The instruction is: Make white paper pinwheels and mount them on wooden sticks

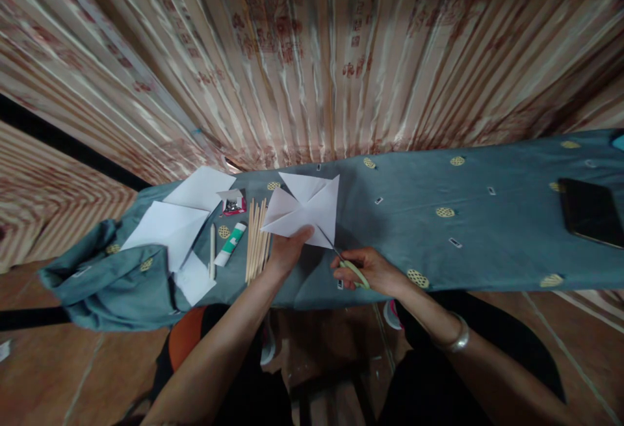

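A square sheet of white paper [312, 208] is held up over the cloth-covered table, with slits running inward from its corners. My left hand [288, 250] grips its lower edge, thumb on top and fingers hidden beneath. In my right hand [373, 268] is a pair of scissors [357, 272] with pale green handles. The blades lie at the paper's lower right corner, pointing toward its middle. Left of the paper, a bundle of thin wooden sticks [255, 237] rests on the cloth, partly covered by my left forearm and the sheet.
A green and white glue stick [230, 244], a pale pencil-like rod [212, 250] and a small open box [234, 202] lie left of the sticks. Further left are white paper sheets [168, 227]. A dark phone [589, 211] lies at the right. Patterned curtains [312, 55] hang behind the table.
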Motion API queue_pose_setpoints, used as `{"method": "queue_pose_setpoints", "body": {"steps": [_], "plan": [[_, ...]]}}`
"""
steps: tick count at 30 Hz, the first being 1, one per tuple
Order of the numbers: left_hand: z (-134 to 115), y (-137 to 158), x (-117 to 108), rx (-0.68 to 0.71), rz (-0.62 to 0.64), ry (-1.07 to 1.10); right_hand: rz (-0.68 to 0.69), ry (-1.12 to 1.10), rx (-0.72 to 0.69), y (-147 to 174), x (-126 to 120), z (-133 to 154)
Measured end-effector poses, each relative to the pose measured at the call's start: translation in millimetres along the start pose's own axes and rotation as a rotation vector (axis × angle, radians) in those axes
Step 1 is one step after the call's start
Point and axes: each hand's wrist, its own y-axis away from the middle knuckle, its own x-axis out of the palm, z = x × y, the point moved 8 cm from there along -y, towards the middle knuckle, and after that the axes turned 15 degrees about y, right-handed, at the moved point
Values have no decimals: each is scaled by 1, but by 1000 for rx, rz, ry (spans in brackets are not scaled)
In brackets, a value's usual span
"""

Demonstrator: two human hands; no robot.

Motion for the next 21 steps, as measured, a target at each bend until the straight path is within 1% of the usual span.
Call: {"method": "queue_pose_setpoints", "body": {"steps": [5,10,16,21], "plan": [[-2,3,5,-3,24,-39,5,-7,9,0,-1,-1],[-2,3,4,-3,12,-32,-8,-10,-1,-1,-1,-4],[-4,4,4,7,32,-32,-15,27,-17,-1,-2,-3],[1,5,4,-9,36,-59,-9,42,-4,1,-2,1]]}}
